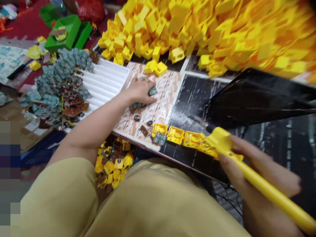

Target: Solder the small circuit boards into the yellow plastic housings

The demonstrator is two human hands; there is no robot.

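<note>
My left hand (140, 90) reaches out over a patterned board (163, 102) and pinches a small green circuit board (153, 91) between its fingers. More small boards and dark round parts (137, 117) lie just under it. My right hand (249, 164) is wrapped round the yellow handle (271, 194) of a tool whose wide black flat head (256, 98) hovers over the work surface. A row of open yellow plastic shells (175, 135) sits at the near edge of the board, one holding a green circuit board (160, 138).
A big heap of yellow plastic housings (197, 29) fills the back. A pile of green circuit boards (59, 82) lies on a white ribbed tray (106, 82) at left, with green boxes (69, 33) behind. Yellow parts (115, 164) lie on the floor by my knees.
</note>
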